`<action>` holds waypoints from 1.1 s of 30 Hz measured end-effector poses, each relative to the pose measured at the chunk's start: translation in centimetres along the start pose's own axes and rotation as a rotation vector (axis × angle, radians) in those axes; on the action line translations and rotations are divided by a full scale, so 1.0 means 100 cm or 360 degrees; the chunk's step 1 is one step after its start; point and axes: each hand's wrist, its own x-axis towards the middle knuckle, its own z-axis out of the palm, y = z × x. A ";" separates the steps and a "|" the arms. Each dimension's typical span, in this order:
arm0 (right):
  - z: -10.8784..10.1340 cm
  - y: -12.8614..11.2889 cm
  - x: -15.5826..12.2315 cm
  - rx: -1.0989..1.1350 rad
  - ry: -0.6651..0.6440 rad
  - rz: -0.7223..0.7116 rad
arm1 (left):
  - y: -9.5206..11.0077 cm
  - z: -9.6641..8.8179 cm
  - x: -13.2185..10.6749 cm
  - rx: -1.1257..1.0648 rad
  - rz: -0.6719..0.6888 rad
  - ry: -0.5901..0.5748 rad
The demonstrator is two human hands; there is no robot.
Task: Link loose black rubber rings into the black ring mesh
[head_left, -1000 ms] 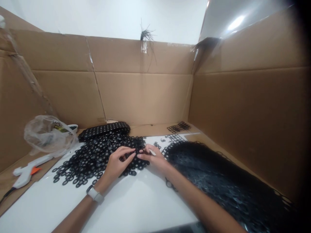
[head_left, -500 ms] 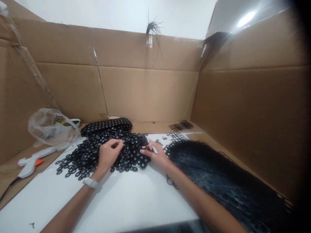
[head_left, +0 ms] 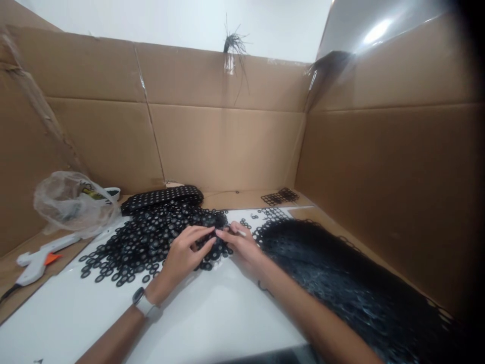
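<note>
My left hand (head_left: 189, 246), with a pale-banded watch (head_left: 144, 302) on its wrist, reaches over the front of a heap of small black rings (head_left: 142, 240). Its thumb and fingertips close in on a small dark spot against my right fingertips; what they pinch is too small to make out. My right hand (head_left: 244, 246) is closed around a slim whitish stick-like tool (head_left: 241, 233), of which only a short piece shows. Dark rings lie under and beside both hands. To the right of my right forearm spreads a large black mesh of linked rings (head_left: 333, 278).
A rolled black dotted strip (head_left: 162, 198) lies behind the heap. On the left are a clear plastic bag (head_left: 71, 207), a white cup (head_left: 113, 193) and a white glue gun (head_left: 36, 265) with an orange trigger. Cardboard walls (head_left: 223, 146) surround the white board (head_left: 189, 323). Small ring pieces (head_left: 280, 196) lie at the back.
My left hand has moved right from above the heap to meet my right fingertips. My right hand stays in nearly the same place with the whitish tool. The view has shifted slightly.
</note>
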 end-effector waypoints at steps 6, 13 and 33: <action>-0.003 -0.006 0.001 -0.0309 -0.0101 -0.0214 | -0.003 -0.005 0.001 -0.0140 -0.0326 0.0075; 0.000 -0.008 -0.004 -0.0445 -0.0238 -0.0348 | -0.010 0.003 -0.001 -0.0070 -0.0485 0.0101; 0.002 0.005 0.002 -0.0090 0.0103 -0.0096 | -0.004 -0.004 0.004 -0.0002 -0.0078 -0.0007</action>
